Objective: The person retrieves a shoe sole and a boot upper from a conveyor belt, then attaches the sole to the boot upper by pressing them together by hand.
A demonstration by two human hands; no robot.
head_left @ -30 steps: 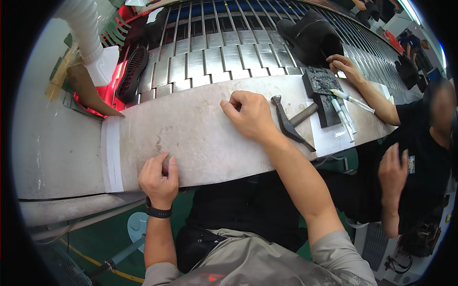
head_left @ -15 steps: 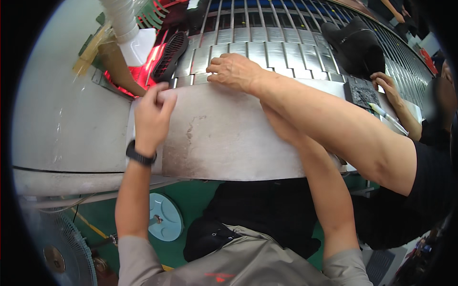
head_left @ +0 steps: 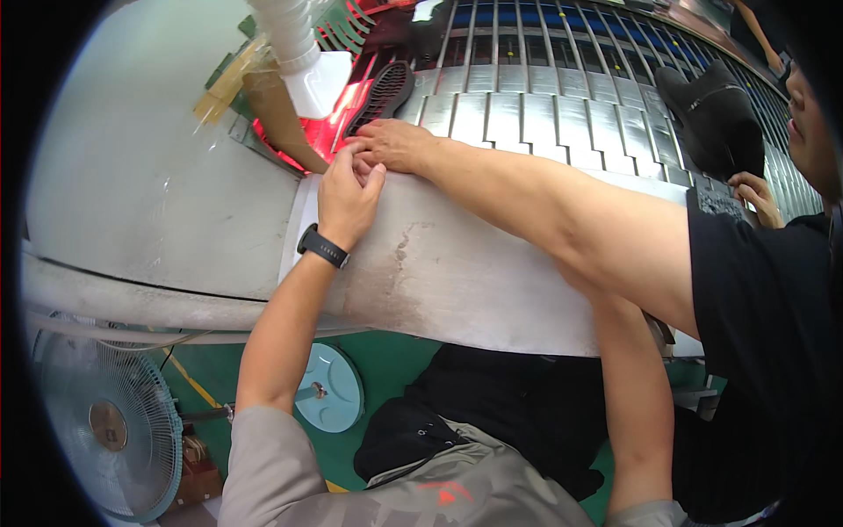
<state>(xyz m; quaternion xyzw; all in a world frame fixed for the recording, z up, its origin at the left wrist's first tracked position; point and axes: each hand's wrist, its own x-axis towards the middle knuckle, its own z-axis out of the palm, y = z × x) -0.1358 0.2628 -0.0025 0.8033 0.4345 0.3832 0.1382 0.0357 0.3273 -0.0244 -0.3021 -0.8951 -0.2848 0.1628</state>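
Note:
My left hand (head_left: 349, 198), with a black watch on the wrist, is over the near left end of the metal worktop (head_left: 457, 281). Its fingers are curled, and whatever they hold, if anything, is hidden. Right beside its fingertips a co-worker's hand (head_left: 392, 146) reaches in from the right, at the lower end of a black shoe sole (head_left: 382, 95). That sole leans in a red-lit opening. My right forearm (head_left: 637, 404) passes beneath the co-worker's arm, which hides my right hand.
A slatted metal conveyor (head_left: 544, 123) runs behind the worktop. At right, the co-worker's other hand (head_left: 757, 195) touches a black boot (head_left: 713, 114). A white hose nozzle (head_left: 320, 83) hangs near the sole. Below the worktop stand a fan (head_left: 110, 426) and a round blue stool seat (head_left: 334, 395).
The co-worker's hand has moved left to the sole, meeting my left hand. My right forearm has drawn back under the co-worker's arm. The whole view has shifted left.

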